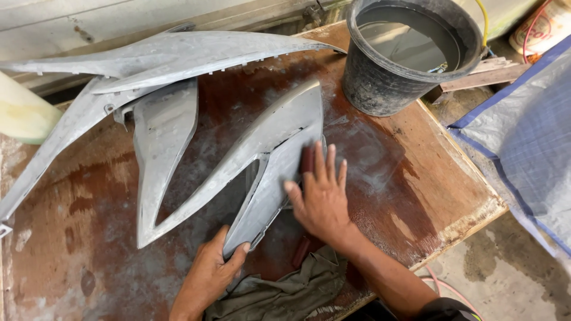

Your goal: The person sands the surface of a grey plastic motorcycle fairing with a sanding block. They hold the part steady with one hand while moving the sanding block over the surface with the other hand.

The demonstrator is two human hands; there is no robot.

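Two hands work on one grey panel [262, 160], a long, pointed plastic shell with a forked opening, lying near the middle of the bench [416, 196]. The left hand [211, 270] has its grip closed on the panel's near tip, thumb on top and fingers wrapped under the edge. The right hand [321, 199] lies flat, fingers spread, pressing a small dark red piece of sandpaper [307, 159] against the panel's right-hand side; its grip is wide, palm down, holding the paper only by pressure.

Counting the grey shells: three in all. Besides the one in hand, a second, narrower panel [160, 137] lies just to its left, and a long winged panel [166, 56] stretches across the far side of the bench, overlapping the second.

One black bucket [369, 77] stands at the far right corner, filled with water. One crumpled olive cloth [285, 291] lies at the near edge, between the two forearms, and one small reddish stick-like piece [300, 251] rests just beside it.

The bench is a worn reddish-brown wooden board, wet and smeared with grey dust. To the right, a blue and grey tarp [529, 137] hangs beside it, above a bare concrete floor [499, 279].
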